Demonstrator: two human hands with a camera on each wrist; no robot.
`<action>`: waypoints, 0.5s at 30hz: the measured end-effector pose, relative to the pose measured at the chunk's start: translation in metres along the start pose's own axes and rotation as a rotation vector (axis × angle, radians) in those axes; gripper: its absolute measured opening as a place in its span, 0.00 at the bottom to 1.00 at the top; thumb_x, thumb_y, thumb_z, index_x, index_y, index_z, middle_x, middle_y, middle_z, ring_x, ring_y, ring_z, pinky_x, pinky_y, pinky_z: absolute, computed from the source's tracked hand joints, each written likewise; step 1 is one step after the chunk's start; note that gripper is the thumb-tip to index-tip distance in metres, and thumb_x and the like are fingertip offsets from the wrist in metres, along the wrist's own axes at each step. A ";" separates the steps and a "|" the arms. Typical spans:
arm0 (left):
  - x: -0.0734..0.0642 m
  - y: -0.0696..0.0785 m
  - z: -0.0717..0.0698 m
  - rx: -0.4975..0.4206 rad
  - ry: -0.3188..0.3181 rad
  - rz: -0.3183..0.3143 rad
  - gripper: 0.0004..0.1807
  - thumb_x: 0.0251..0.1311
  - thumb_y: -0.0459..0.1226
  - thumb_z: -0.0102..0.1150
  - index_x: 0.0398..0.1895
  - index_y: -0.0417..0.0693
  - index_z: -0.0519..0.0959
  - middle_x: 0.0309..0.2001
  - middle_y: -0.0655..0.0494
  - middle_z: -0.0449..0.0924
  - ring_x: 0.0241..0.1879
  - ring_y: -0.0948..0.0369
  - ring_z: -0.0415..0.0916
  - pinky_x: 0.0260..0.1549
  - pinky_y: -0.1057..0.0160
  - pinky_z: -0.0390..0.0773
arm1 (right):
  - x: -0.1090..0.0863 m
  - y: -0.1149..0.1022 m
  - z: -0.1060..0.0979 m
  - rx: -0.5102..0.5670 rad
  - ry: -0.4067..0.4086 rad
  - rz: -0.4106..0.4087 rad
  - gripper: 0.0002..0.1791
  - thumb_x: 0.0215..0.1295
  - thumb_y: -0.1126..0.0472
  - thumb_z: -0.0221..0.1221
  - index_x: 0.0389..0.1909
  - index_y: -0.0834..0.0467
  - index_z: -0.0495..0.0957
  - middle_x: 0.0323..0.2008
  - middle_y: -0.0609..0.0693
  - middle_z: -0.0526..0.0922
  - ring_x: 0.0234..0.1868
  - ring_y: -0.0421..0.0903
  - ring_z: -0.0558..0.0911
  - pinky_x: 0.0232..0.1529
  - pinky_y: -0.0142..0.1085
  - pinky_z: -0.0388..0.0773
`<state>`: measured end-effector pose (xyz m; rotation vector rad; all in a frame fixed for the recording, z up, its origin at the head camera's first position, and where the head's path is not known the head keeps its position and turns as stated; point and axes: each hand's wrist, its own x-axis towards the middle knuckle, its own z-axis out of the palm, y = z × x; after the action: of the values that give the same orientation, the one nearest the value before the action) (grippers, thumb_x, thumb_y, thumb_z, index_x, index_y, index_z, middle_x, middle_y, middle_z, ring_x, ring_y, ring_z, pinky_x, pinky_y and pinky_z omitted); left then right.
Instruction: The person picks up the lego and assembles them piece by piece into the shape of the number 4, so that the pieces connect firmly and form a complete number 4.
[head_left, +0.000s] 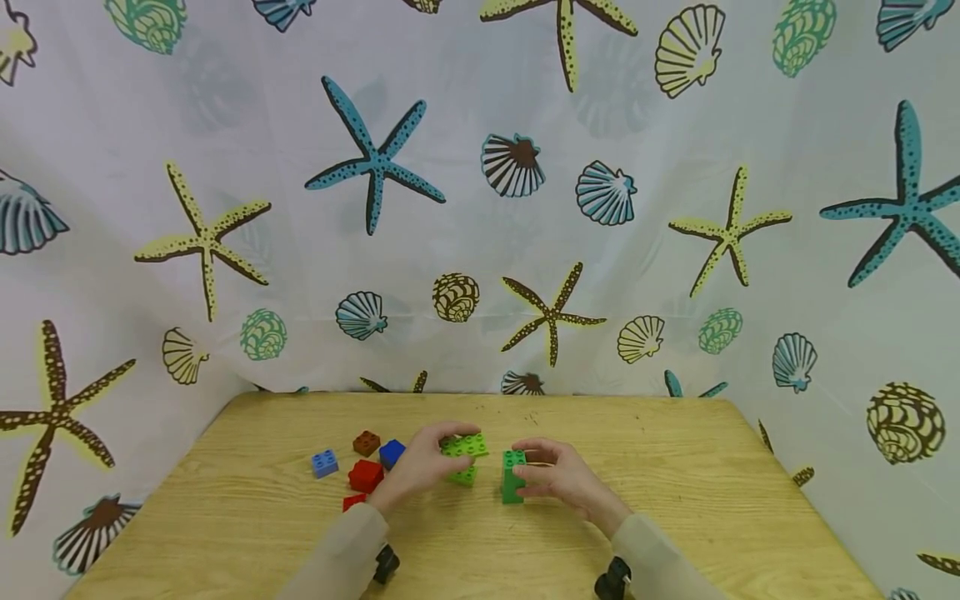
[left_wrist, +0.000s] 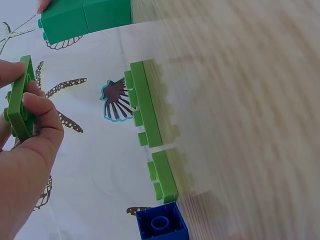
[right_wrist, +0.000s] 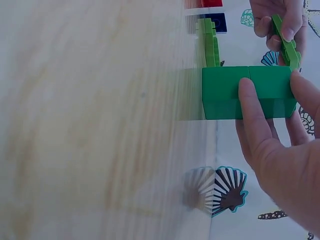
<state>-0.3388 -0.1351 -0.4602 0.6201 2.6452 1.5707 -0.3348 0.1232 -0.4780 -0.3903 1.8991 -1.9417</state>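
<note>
My left hand [head_left: 422,461] pinches a flat lime green toy brick [left_wrist: 21,102] between thumb and fingers, raised off the table. Two more thin lime green bricks [left_wrist: 145,105] lie on the wood below that hand, end to end in the left wrist view. To the right, a stack of two green toy bricks [right_wrist: 227,92] stands upright on the table, studs up. My right hand [head_left: 561,479] holds this stack from its right side, with fingers and thumb on its faces. In the head view the left hand partly covers the lime bricks.
Left of my left hand lie a dark blue brick [head_left: 392,453], a light blue brick [head_left: 325,463], a brown brick [head_left: 367,442] and a red brick [head_left: 366,476]. Another red brick [head_left: 354,502] sits partly behind the left forearm. A shell-patterned curtain [head_left: 480,233] hangs behind the wooden table [head_left: 675,467].
</note>
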 end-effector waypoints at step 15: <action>0.006 0.008 0.018 0.004 0.015 0.079 0.20 0.58 0.38 0.68 0.55 0.51 0.81 0.53 0.53 0.79 0.43 0.60 0.76 0.40 0.63 0.77 | 0.000 -0.001 0.002 -0.009 0.027 0.015 0.30 0.66 0.61 0.63 0.67 0.66 0.66 0.62 0.66 0.71 0.48 0.48 0.83 0.52 0.48 0.81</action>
<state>-0.3385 -0.1144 -0.4614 0.7242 2.6672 1.5958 -0.3343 0.1215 -0.4771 -0.3532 1.9227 -1.9394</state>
